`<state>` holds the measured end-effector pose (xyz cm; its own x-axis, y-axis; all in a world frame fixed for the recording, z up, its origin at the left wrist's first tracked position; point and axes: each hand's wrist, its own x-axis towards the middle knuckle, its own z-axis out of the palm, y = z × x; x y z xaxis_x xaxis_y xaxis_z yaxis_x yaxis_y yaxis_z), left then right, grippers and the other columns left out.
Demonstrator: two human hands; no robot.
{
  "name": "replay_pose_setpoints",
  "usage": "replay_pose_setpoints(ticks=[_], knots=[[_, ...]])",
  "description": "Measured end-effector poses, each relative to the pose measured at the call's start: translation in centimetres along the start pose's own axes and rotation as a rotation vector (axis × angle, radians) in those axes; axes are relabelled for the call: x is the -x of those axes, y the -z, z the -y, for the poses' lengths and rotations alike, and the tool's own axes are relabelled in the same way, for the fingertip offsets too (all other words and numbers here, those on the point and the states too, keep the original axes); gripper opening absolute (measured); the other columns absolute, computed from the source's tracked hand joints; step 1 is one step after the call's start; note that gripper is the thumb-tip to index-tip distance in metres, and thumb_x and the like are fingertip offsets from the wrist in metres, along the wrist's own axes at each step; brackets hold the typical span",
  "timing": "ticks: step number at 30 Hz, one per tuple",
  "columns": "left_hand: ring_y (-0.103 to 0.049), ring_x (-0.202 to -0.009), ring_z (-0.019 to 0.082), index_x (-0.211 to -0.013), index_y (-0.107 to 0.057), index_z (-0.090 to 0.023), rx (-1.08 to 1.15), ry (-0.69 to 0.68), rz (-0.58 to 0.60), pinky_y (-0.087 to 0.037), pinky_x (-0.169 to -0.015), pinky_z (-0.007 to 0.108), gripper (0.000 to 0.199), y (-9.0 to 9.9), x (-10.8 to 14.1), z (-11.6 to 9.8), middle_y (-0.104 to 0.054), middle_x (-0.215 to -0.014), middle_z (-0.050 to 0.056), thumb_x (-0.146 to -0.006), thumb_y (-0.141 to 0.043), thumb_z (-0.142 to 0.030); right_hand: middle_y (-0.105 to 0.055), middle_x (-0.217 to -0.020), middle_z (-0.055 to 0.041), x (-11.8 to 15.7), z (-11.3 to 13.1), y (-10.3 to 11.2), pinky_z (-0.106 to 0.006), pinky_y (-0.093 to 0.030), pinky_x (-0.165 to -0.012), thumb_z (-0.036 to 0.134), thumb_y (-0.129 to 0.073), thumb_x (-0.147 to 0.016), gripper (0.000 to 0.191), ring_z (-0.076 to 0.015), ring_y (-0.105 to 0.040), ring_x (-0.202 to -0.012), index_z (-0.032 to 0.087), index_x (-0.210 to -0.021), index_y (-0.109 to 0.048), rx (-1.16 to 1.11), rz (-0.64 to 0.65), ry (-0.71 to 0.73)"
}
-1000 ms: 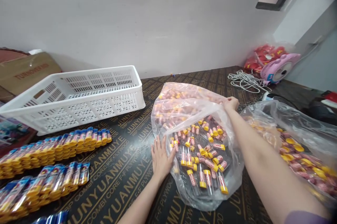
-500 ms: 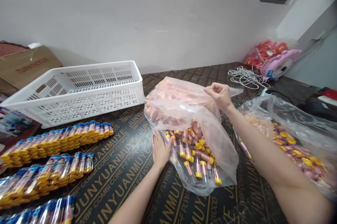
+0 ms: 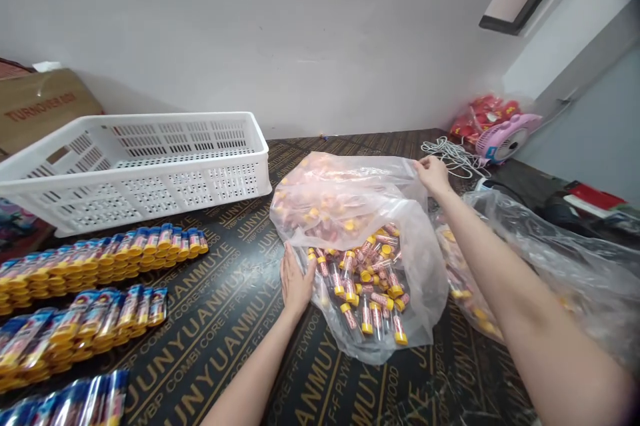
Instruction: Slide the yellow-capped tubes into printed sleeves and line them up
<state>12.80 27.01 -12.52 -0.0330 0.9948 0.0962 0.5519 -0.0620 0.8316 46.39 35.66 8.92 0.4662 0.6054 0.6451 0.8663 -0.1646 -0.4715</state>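
Note:
A clear plastic bag (image 3: 345, 196) lies on the dark printed board, its mouth toward me. Many small clear tubes (image 3: 373, 279) with yellow caps and pink labels lie inside and in the opening. At the bag's left edge, my left hand (image 3: 296, 279) rests flat with its fingers stretched out against the plastic. My right hand (image 3: 433, 175) pinches the upper right corner of the bag and holds it out to the right. Close by on the right, partly behind my right forearm, lies a second clear bag (image 3: 530, 213) of similar tubes.
On the left stands a white slotted crate (image 3: 165, 193), with a cardboard box (image 3: 45, 103) behind it. Rows of blue-and-yellow packed tubes (image 3: 120, 256) lie in front. At the back right are a coiled white cord (image 3: 450, 154), a pink fan (image 3: 507, 139) and a red bag (image 3: 487, 116).
My right hand has moved right with the bag corner, stretching the plastic wider. More tubes show in the opening. The camera view has shifted slightly to the right.

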Motion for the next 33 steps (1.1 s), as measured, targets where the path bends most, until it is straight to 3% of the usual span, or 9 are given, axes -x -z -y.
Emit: replay_pose_setpoints(ticks=[3, 6, 8, 11, 15, 18, 23, 28, 33], knots=[[-0.019, -0.141, 0.025, -0.148, -0.007, -0.014, -0.03, 0.016, 0.032, -0.012, -0.116, 0.043, 0.081, -0.1, 0.0, 0.0, -0.019, -0.154, 0.015, -0.085, -0.042, -0.051, -0.06, -0.097, -0.0069, 5.0, 3.3, 3.4, -0.034, -0.043, -0.077, 0.036, -0.062, -0.079, 0.025, -0.0207, -0.055, -0.084, 0.02, -0.098, -0.063, -0.125, 0.033, 0.208], [-0.019, -0.141, 0.025, -0.148, -0.007, -0.011, -0.076, 0.014, 0.048, -0.011, -0.116, 0.043, 0.08, -0.1, 0.0, -0.2, -0.02, -0.153, 0.017, -0.086, -0.04, -0.052, -0.067, -0.087, -0.0034, 9.8, 5.7, 5.4, -0.031, -0.047, -0.072, 0.038, -0.057, -0.084, 0.021, -0.0191, -0.06, -0.074, 0.025, -0.097, -0.068, -0.303, 0.74, 0.522], [-0.019, -0.141, 0.024, -0.147, -0.009, -0.011, -0.109, 0.003, 0.067, -0.011, -0.115, 0.044, 0.081, 0.0, 0.0, -0.6, -0.02, -0.152, 0.018, -0.086, -0.04, -0.053, -0.067, -0.105, -0.0029, 11.1, 6.1, 4.6, -0.036, -0.046, -0.086, 0.039, -0.06, -0.082, 0.033, -0.0238, -0.061, -0.095, 0.028, -0.113, -0.064, -0.294, 1.006, 0.607], [-0.017, -0.141, 0.026, -0.147, -0.013, -0.011, -0.188, -0.032, 0.176, -0.009, -0.115, 0.047, 0.085, 0.7, -0.4, -0.8, -0.021, -0.152, 0.019, -0.082, -0.044, -0.057, -0.056, -0.13, -0.0047, 10.1, 4.5, 0.7, -0.041, -0.033, -0.105, 0.049, -0.057, -0.083, 0.052, -0.028, -0.047, -0.122, 0.026, -0.129, -0.053, -0.225, 0.839, 0.4], [-0.011, -0.142, 0.029, -0.147, -0.016, -0.011, -0.331, -0.169, 0.477, -0.006, -0.113, 0.05, 0.098, 3.2, -1.2, -0.3, -0.018, -0.153, 0.018, -0.073, -0.053, -0.064, -0.056, -0.13, -0.012, 8.0, 1.4, -4.6, -0.044, -0.036, -0.102, 0.058, -0.039, -0.089, 0.06, -0.0304, -0.048, -0.122, 0.017, -0.131, -0.05, -0.197, 0.779, 0.286], [-0.007, -0.142, 0.03, -0.148, -0.013, -0.014, -0.432, -0.263, 0.658, -0.002, -0.112, 0.052, 0.113, 5.1, -1.2, 0.2, -0.015, -0.153, 0.017, -0.06, -0.063, -0.066, -0.055, -0.13, -0.0126, 9.1, -0.3, -5.9, -0.044, -0.036, -0.102, 0.053, -0.037, -0.092, 0.056, -0.0283, -0.049, -0.12, 0.017, -0.134, -0.046, -0.196, 0.718, 0.277], [0.001, -0.142, 0.034, -0.147, -0.009, -0.009, -0.6, -0.305, 0.637, 0.002, -0.109, 0.059, 0.13, 4.9, 0.0, 0.0, -0.005, -0.153, 0.021, -0.049, -0.068, -0.069, -0.056, -0.126, -0.0146, 14.0, -3.2, -4.0, -0.043, -0.031, -0.103, 0.039, -0.043, -0.091, 0.042, -0.0281, -0.047, -0.119, 0.015, -0.124, -0.054, -0.14, 0.624, 0.285], [-0.002, -0.142, 0.035, -0.146, -0.01, -0.004, -0.616, -0.343, 0.61, -0.003, -0.11, 0.058, 0.125, 1.6, 2.3, -2.1, -0.006, -0.152, 0.025, -0.055, -0.063, -0.07, -0.064, -0.107, -0.0114, 17.2, -5.9, -1.6, -0.038, -0.039, -0.092, 0.043, -0.04, -0.093, 0.038, -0.0253, -0.056, -0.104, 0.017, -0.11, -0.061, -0.041, 0.602, 0.176], [-0.006, -0.142, 0.033, -0.145, -0.013, -0.002, -0.558, -0.448, 0.593, -0.006, -0.112, 0.053, 0.11, -1.0, 5.7, -3.4, -0.011, -0.152, 0.026, -0.067, -0.056, -0.066, -0.056, -0.121, -0.0159, 21.2, -5.7, 0.9, -0.044, -0.038, -0.094, 0.055, -0.051, -0.085, 0.051, -0.031, -0.05, -0.113, 0.017, -0.119, -0.057, 0.039, 0.575, 0.132]])
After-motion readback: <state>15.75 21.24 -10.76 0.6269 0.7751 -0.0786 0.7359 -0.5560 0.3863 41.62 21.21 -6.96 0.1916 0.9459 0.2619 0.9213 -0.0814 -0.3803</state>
